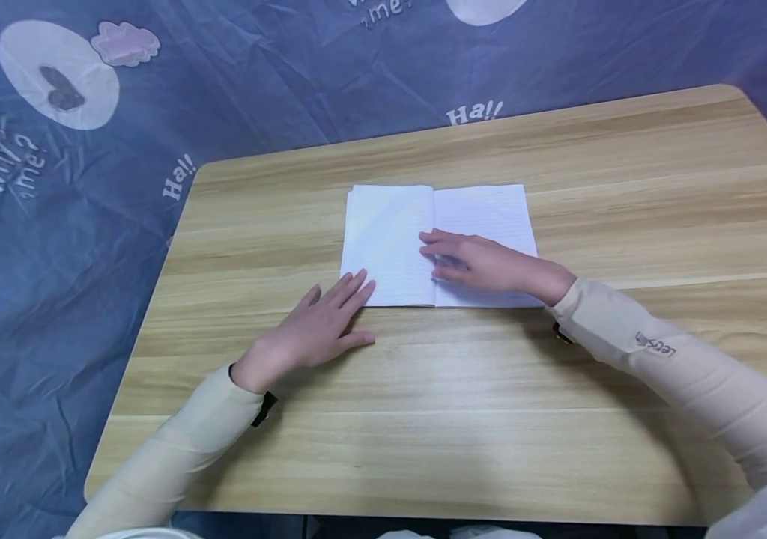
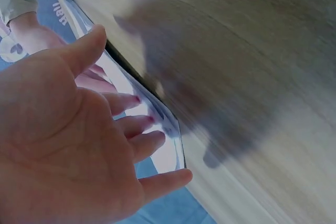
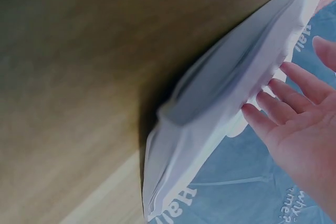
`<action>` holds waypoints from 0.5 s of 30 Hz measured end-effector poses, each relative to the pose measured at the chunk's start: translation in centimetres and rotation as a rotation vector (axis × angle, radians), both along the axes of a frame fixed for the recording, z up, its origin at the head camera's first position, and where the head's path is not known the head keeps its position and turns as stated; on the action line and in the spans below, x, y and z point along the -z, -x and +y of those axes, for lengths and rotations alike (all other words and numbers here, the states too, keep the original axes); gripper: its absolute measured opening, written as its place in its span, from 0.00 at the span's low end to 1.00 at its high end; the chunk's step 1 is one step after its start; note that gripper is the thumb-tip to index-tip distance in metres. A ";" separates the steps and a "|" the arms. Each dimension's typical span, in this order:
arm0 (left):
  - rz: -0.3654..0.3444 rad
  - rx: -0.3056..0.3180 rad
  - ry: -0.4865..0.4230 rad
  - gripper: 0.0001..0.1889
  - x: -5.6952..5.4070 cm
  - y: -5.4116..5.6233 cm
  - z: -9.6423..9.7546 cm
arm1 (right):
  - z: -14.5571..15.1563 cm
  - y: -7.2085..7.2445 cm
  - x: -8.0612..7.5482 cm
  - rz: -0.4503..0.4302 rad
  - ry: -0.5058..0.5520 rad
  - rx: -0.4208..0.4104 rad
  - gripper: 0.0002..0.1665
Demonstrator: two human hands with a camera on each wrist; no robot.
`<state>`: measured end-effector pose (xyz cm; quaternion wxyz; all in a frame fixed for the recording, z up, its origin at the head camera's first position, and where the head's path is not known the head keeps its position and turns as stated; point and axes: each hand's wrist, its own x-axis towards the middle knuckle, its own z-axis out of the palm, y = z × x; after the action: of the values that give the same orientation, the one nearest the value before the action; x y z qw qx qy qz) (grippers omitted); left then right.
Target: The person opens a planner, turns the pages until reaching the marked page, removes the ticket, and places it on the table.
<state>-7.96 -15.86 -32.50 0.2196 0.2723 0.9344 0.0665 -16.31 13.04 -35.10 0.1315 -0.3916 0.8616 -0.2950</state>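
An open notebook [image 1: 390,224] with white lined pages lies on the wooden table, its fold running down the middle. At its lower left corner my left hand [image 1: 305,333] rests with fingers spread and fairly straight, the fingertips touching the page edge. My right hand [image 1: 484,262] is over the right page, its fingertips reaching the fold. In the right wrist view the notebook [image 3: 231,98] is seen edge-on, and the fingers of the right hand [image 3: 299,114] are extended against the page. Nothing is gripped by either hand.
The wooden table [image 1: 424,419] has rounded corners and reaches well past the notebook on every side. Behind and to the left hangs a blue cloth [image 1: 255,82] printed with white words and shapes. Beige sleeves cover both forearms.
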 end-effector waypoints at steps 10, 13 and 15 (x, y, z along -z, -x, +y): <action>-0.026 -0.006 0.033 0.41 -0.1 -0.1 0.0 | 0.7 0.2 -0.3 0.037 -0.057 0.036 0.30; -0.019 0.000 0.034 0.41 -0.2 -0.1 0.0 | 1.4 0.9 -0.4 0.042 -0.078 0.064 0.31; -0.017 0.004 0.035 0.41 -0.2 -0.2 0.0 | 1.9 1.5 -0.4 0.043 -0.096 0.089 0.31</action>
<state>-7.79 -15.84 -32.34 0.2324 0.2696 0.9331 0.0521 -17.79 14.98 -34.69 0.1185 -0.3525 0.8938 -0.2505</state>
